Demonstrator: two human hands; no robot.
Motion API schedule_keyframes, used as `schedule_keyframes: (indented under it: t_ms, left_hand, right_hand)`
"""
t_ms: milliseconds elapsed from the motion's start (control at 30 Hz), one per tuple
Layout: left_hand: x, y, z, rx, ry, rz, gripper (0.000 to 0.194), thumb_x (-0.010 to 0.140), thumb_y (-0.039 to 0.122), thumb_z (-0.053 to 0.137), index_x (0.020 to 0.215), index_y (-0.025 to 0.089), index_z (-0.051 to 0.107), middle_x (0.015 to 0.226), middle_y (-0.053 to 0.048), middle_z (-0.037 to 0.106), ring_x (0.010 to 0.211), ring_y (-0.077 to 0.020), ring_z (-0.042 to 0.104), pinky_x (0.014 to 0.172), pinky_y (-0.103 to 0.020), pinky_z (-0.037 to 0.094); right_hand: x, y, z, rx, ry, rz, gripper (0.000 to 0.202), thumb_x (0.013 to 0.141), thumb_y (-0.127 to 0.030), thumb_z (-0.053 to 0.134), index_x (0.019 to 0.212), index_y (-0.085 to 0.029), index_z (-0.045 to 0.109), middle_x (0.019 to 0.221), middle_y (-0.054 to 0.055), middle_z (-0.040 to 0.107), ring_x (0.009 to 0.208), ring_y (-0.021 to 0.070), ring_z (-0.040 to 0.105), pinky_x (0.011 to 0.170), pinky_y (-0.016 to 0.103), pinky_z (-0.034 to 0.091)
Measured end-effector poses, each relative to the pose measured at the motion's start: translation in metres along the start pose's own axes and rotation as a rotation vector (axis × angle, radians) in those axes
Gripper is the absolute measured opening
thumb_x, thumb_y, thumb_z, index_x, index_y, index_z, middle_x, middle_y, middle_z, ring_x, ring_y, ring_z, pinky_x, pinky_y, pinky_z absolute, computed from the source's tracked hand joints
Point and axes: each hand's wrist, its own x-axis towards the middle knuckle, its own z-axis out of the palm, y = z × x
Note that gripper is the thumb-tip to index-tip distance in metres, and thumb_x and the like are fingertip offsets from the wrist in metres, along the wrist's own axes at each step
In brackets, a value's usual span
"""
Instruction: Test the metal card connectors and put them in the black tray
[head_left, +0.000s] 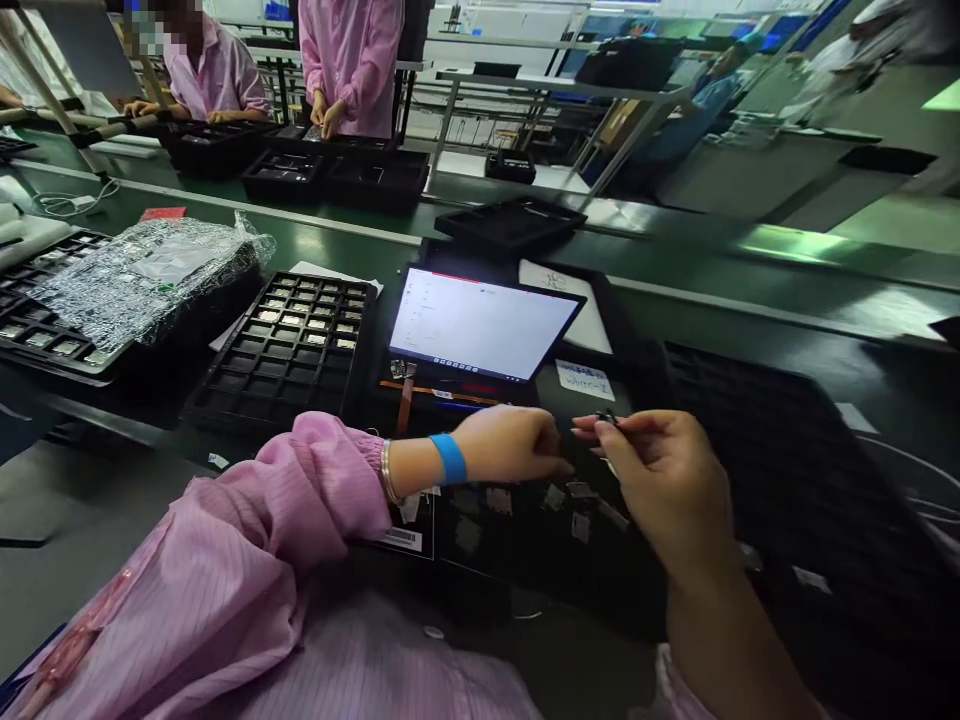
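Note:
My right hand [664, 465] pinches a small dark part [606, 415] between thumb and fingertips. Just left of it, my left hand [510, 445], with a blue band at the wrist, is closed with its fingers curled; whatever it may hold is hidden. Below both hands, several small thin pieces [555, 497] lie scattered on a dark surface. Beyond my left wrist a lit screen [484, 325] stands tilted, with an orange ribbon cable [405, 400] and a small component [401, 369] at its lower left. A handwritten paper label [585, 380] lies beside the screen.
A black compartment tray [255, 385] with small metallic parts sits at left, near a plastic-wrapped stack [157, 270]. Another large black tray [787, 460] lies at right. Across the green bench, two people in pink work by black bins [375, 180].

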Motion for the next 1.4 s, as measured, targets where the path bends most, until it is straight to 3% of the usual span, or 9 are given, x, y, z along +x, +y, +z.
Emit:
schedule_keyframes:
  t_ms: [100,200,300,367,533,667,833,1033,1400]
  left_hand:
    - [-0.017,-0.009,-0.031,-0.380,0.025,-0.151,0.024,0.083,0.033,0.071,0.078,0.017,0.053,0.079,-0.006,0.070,0.074,-0.0179,0.068,0.062,-0.029,0.051]
    - [-0.043,-0.022,-0.058,-0.795,0.006,-0.311,0.013,0.088,0.016,0.062,0.096,0.016,0.052,0.083,-0.005,0.072,0.066,-0.0136,0.070,0.057,-0.025,0.053]
    - [-0.065,-0.038,-0.074,-0.915,0.097,-0.326,0.028,0.085,0.009,0.064,0.110,0.014,0.055,0.087,-0.006,0.074,0.069,-0.0130,0.072,0.060,-0.023,0.057]
    - [-0.075,-0.047,-0.079,-0.979,0.137,-0.349,0.021,0.085,0.013,0.066,0.105,0.012,0.061,0.092,-0.007,0.074,0.076,-0.0143,0.073,0.062,-0.022,0.058]
    - [-0.088,-0.057,-0.075,-1.171,0.196,-0.421,0.023,0.084,0.020,0.069,0.106,0.013,0.068,0.092,-0.007,0.075,0.086,-0.0179,0.074,0.070,-0.024,0.061]
    - [-0.092,-0.052,-0.070,-1.268,0.136,-0.481,0.023,0.082,0.019,0.071,0.105,0.015,0.070,0.095,-0.008,0.075,0.091,-0.0200,0.073,0.078,-0.029,0.061]
    - [-0.095,-0.049,-0.068,-1.332,0.071,-0.533,0.021,0.087,0.022,0.069,0.107,0.016,0.070,0.099,-0.008,0.075,0.093,-0.0167,0.071,0.082,-0.025,0.059]
    - [-0.096,-0.043,-0.066,-1.417,0.049,-0.548,0.022,0.084,0.011,0.068,0.105,0.016,0.072,0.094,-0.005,0.074,0.087,-0.0144,0.070,0.080,-0.025,0.059]
    - [-0.098,-0.045,-0.060,-1.457,0.025,-0.528,0.026,0.085,0.014,0.069,0.110,0.019,0.073,0.101,-0.005,0.075,0.093,-0.0148,0.070,0.087,-0.025,0.057]
  right_hand:
    - [-0.007,-0.036,0.015,0.199,0.028,-0.076,0.022,0.081,-0.031,0.067,0.095,-0.025,0.050,0.077,0.004,0.071,0.067,0.0213,0.070,0.063,0.036,0.053]
    - [-0.003,-0.062,0.037,0.306,-0.159,-0.045,0.020,0.081,-0.033,0.067,0.096,-0.022,0.059,0.069,0.000,0.068,0.058,0.0157,0.064,0.056,0.030,0.050]
    - [0.006,-0.069,0.063,0.394,-0.344,0.020,0.016,0.078,-0.032,0.068,0.089,-0.021,0.065,0.061,-0.003,0.059,0.053,0.0121,0.054,0.052,0.026,0.044]
    - [0.009,-0.065,0.078,0.464,-0.412,0.073,0.016,0.081,-0.034,0.063,0.085,-0.020,0.067,0.058,-0.004,0.054,0.050,0.0100,0.046,0.048,0.024,0.038]
    - [0.001,-0.051,0.090,0.543,-0.570,0.154,0.024,0.084,-0.031,0.058,0.101,-0.019,0.070,0.061,-0.004,0.052,0.054,0.0095,0.044,0.050,0.024,0.035]
    - [-0.007,-0.048,0.082,0.510,-0.680,0.176,0.029,0.083,-0.027,0.060,0.110,-0.020,0.067,0.064,-0.004,0.054,0.052,0.0088,0.041,0.048,0.023,0.033]
    - [-0.014,-0.048,0.076,0.581,-0.800,0.166,0.041,0.086,-0.024,0.055,0.127,-0.021,0.056,0.065,-0.005,0.052,0.052,0.0093,0.040,0.048,0.023,0.031]
    - [-0.020,-0.047,0.076,0.594,-0.823,0.141,0.046,0.089,-0.019,0.049,0.134,-0.020,0.046,0.065,-0.005,0.052,0.053,0.0103,0.041,0.050,0.024,0.032]
    - [-0.019,-0.049,0.076,0.528,-0.737,0.114,0.042,0.086,-0.013,0.051,0.127,-0.020,0.051,0.057,-0.010,0.041,0.045,0.0075,0.032,0.043,0.021,0.026]
